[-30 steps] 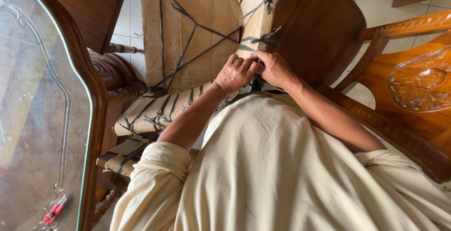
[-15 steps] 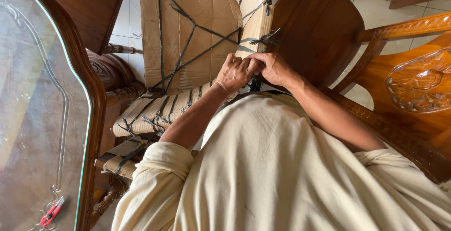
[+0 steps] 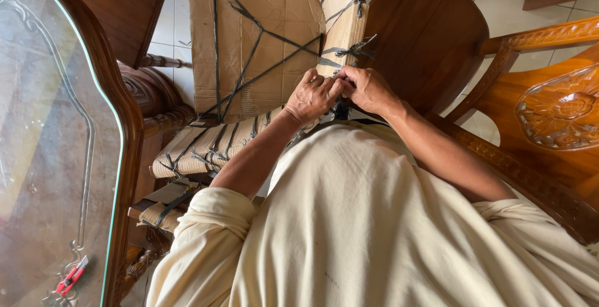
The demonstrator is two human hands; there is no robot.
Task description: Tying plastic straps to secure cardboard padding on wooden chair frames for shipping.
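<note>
Left hand [image 3: 312,97], right hand [image 3: 368,90] curled, pinching black strap [image 3: 340,87].

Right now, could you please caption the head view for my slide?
Left hand and right hand pinch dark plastic string binding a cardboard-wrapped chair beside a glass-topped wooden table.

Matt cardboard and glossy wood

Dull brown cardboard wrapping [image 3: 259,38] is bound by thin dark plastic strapping [image 3: 249,73]. Right of the cardboard, smooth varnished wood is seen on a chair back [image 3: 424,32] and a carved orange-brown chair [image 3: 555,113]; left of it, a glass-topped table [image 3: 43,157] gleams. Matt cream cloth is worn.
</note>
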